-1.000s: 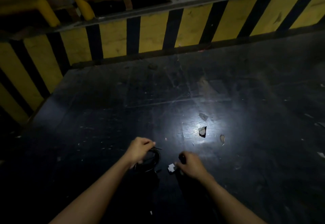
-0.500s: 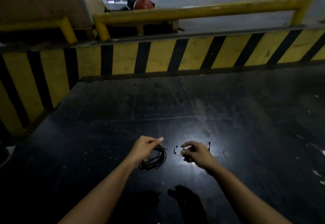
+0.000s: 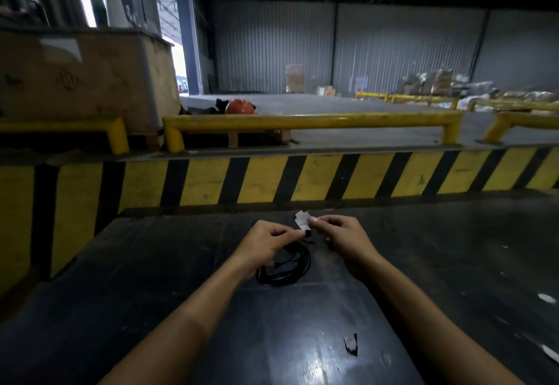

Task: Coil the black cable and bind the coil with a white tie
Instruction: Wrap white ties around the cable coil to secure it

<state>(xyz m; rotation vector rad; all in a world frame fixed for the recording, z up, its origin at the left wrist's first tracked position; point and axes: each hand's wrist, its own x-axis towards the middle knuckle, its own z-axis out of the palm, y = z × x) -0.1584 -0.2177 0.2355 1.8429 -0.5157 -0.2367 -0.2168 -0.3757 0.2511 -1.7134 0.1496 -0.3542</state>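
1. The black cable hangs coiled just below the left hand, whose fingers pinch its top.
2. The right hand pinches a white tie, just right of the coil and nearer the tie.
3. The tie's shape and the coil's upper loops are hard to make out against the dark worktop.

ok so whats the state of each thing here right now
black cable: coiled, hanging from the left hand
white tie: pinched in the right hand, not yet around the coil
left hand: closed on the cable
right hand: closed on the tie
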